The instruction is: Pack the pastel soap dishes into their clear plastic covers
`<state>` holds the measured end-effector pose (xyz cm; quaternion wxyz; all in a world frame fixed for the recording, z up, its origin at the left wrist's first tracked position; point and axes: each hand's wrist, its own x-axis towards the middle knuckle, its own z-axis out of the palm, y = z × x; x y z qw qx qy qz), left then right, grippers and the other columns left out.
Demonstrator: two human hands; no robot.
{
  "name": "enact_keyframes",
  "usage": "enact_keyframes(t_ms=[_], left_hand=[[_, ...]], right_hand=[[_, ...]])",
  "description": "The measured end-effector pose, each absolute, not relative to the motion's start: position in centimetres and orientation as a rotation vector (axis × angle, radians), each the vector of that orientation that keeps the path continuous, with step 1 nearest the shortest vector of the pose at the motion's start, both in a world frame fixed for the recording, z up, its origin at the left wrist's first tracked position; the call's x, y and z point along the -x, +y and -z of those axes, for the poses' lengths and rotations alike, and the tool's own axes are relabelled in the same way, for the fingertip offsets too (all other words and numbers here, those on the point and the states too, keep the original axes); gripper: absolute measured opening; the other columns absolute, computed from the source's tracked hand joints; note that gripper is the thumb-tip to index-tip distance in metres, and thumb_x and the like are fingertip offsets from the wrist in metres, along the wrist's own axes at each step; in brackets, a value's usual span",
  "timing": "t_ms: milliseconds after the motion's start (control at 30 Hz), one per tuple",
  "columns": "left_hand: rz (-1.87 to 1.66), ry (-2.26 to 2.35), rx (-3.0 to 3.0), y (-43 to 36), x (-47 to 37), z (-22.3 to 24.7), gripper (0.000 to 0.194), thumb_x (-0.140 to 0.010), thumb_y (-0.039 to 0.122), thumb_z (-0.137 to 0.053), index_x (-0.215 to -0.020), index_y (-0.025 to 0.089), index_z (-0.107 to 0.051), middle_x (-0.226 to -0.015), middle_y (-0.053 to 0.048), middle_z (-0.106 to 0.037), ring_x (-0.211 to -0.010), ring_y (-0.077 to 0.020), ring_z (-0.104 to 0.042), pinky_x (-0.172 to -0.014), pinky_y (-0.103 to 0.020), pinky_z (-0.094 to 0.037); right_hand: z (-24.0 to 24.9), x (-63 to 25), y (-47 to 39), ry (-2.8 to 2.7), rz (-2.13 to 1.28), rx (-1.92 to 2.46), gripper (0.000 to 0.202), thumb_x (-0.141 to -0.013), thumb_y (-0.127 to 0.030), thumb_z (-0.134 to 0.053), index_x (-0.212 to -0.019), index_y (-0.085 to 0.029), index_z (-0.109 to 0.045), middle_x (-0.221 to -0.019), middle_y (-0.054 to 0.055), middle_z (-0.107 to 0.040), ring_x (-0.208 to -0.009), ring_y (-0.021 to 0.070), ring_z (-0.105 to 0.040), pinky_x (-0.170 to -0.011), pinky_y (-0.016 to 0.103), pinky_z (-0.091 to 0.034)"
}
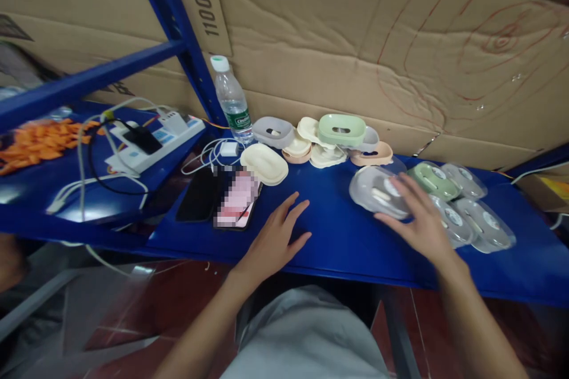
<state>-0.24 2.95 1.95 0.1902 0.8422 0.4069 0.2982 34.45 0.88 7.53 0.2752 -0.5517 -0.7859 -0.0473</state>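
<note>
My right hand (420, 222) is at the right end of a grey soap dish in clear packaging (376, 189), its thumb at the near edge and its fingers over the top. A round label and a small white piece show through the plastic. Over the blue tabletop, my left hand (275, 243) is open with its fingers apart, holding nothing. It is nearest the phone with a blurred pink screen (235, 201). Beyond my hands, loose soap dishes lie in a row, among them a green one (341, 130), a grey one (272, 132) and a cream oval piece (264, 164).
More packaged dishes (484, 225) sit on the right. A water bottle (233, 100), white charger (229, 148) and dark phone (198, 195) stand or lie on the left. Further left are a power strip (155, 145), cables and orange pieces (44, 142). Cardboard (311, 29) walls the back.
</note>
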Motion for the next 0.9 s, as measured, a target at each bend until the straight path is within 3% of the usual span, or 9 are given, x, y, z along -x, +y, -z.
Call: enact_keyframes(t_ms=[200, 333, 433, 567, 667, 767, 900], left_hand=[[-1.083, 1.407, -2.457, 4.1, 0.0, -2.6, 0.048, -0.105, 0.028, -0.058, -0.152, 0.023, -0.051, -0.158, -0.018, -0.055, -0.146, -0.0324, -0.056, -0.12, -0.052, -0.049], [-0.828, 1.693, -2.567, 5.8, -1.0, -3.0, 0.063, -0.103, 0.036, -0.061, -0.159, 0.011, -0.046, -0.16, -0.029, -0.049, -0.153, -0.0453, -0.046, -0.125, -0.064, -0.037], [-0.619, 1.834, -2.587, 6.7, -1.5, -3.3, 0.066, -0.104, 0.039, -0.061, -0.161, 0.009, -0.044, -0.161, -0.032, -0.048, -0.152, -0.0485, -0.045, -0.123, -0.07, -0.033], [-0.611, 1.765, -2.555, 6.5, -1.9, -3.9, 0.06, -0.105, 0.037, -0.06, -0.159, 0.016, -0.046, -0.151, -0.024, -0.06, -0.143, -0.0429, -0.055, -0.121, -0.074, -0.032], [-0.675, 1.602, -2.51, 5.0, -2.5, -4.3, 0.053, -0.104, 0.035, -0.062, -0.154, 0.02, -0.052, -0.142, -0.018, -0.068, -0.133, -0.0387, -0.062, -0.118, -0.069, -0.037], [-0.684, 1.311, -2.545, 3.0, -3.5, -4.5, 0.049, -0.105, 0.032, -0.06, -0.153, 0.023, -0.053, -0.146, -0.016, -0.066, -0.135, -0.035, -0.061, -0.115, -0.061, -0.042], [-0.658, 0.971, -2.592, 1.9, -3.6, -4.5, 0.048, -0.107, 0.033, -0.058, -0.154, 0.029, -0.052, -0.157, -0.011, -0.058, -0.141, -0.0295, -0.057, -0.115, -0.05, -0.046]], right_hand=[[-10.4, -47.6, 2.3, -1.684, 0.507, 1.98, 0.079, -0.093, -0.068, -0.069, -0.156, -0.021, -0.056, -0.157, 0.019, -0.055, -0.149, 0.0313, -0.05, -0.125, 0.041, -0.038], [-9.5, -53.2, 4.4, -1.598, 0.402, 2.223, 0.074, -0.095, -0.061, -0.066, -0.154, -0.016, -0.056, -0.154, 0.023, -0.056, -0.146, 0.029, -0.051, -0.12, 0.036, -0.039], [-8.1, -54.4, 5.0, -1.619, 0.303, 2.222, 0.073, -0.097, -0.055, -0.063, -0.157, -0.015, -0.052, -0.156, 0.023, -0.054, -0.152, 0.0274, -0.045, -0.121, 0.037, -0.037], [-8.2, -53.4, 4.9, -1.504, 0.327, 2.362, 0.084, -0.095, -0.068, -0.061, -0.165, -0.027, -0.04, -0.168, 0.025, -0.04, -0.159, 0.0369, -0.035, -0.119, 0.062, -0.032], [-9.4, -50.5, 4.8, -1.469, 0.468, 2.352, 0.092, -0.094, -0.073, -0.06, -0.169, -0.026, -0.034, -0.173, 0.029, -0.029, -0.161, 0.0449, -0.028, -0.117, 0.074, -0.026], [-10.1, -45.8, 5.0, -1.661, 0.542, 2.166, 0.081, -0.1, -0.067, -0.055, -0.166, -0.025, -0.038, -0.171, 0.025, -0.036, -0.158, 0.0437, -0.035, -0.12, 0.072, -0.028], [-8.7, -39.0, 6.0, -2.118, 0.294, 1.812, 0.055, -0.107, -0.056, -0.049, -0.148, -0.023, -0.063, -0.156, 0.019, -0.058, -0.144, 0.0373, -0.056, -0.116, 0.059, -0.045]])
